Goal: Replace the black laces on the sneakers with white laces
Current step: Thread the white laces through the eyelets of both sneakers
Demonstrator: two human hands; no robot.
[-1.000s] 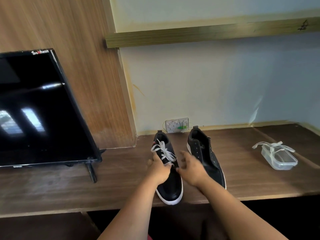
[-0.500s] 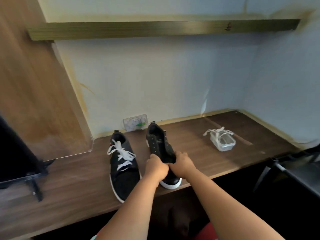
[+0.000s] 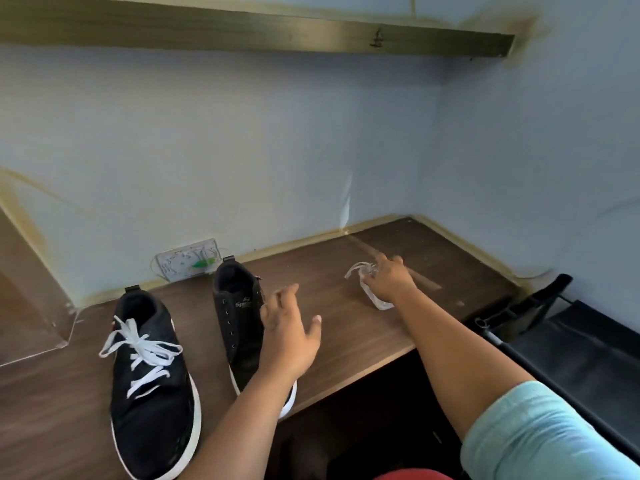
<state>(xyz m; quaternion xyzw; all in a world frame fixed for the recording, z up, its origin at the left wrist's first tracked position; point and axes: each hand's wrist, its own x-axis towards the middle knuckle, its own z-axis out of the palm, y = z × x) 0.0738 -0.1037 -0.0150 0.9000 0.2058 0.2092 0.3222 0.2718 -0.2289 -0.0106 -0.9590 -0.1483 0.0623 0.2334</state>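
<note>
right hand (image 3: pixel 389 282) seemingly pinching the limp white lace (image 3: pixel 356 268); take it near an end; left hand (image 3: pixel 289 336) hangs slack

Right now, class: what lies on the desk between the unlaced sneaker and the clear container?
In the head view, only bare desk separates the unlaced sneaker from the clear container; the left hand hovers above that stretch.

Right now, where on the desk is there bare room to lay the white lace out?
Bare wood lies between the unlaced sneaker and the clear container under the right hand, though the left hand hovers there. Another patch runs behind the container to the wall corner. It is crowded around the laced sneaker and the acrylic stand.
</note>
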